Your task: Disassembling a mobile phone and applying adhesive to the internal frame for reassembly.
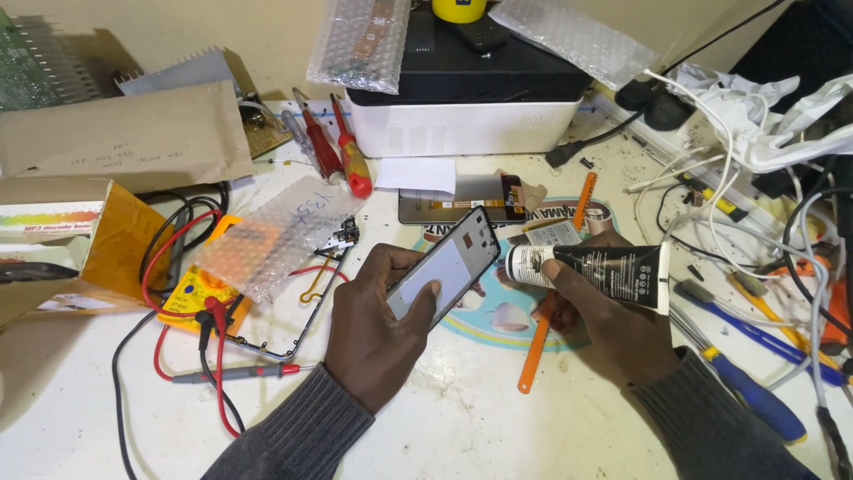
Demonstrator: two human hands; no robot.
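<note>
My left hand [378, 324] holds a phone frame [444, 265], tilted, with the thumb pressed on its pale inner surface. In my right hand [613, 324] is a black glue tube [613, 268] with a white capped tip, held sideways so the tip sits right beside the frame's upper right edge. A separate phone screen [458, 199] lies flat on the table just beyond. An empty thin black bezel frame [306, 329] rests on the table to the left of my left hand.
A yellow multimeter [191, 293] with red and black leads lies left, partly under a bubble-wrap bag [275, 233]. Red screwdrivers [342, 151], an orange pry stick [536, 347], blue-handled tools [755, 391], a white box [462, 120], cardboard boxes and tangled cables crowd the table.
</note>
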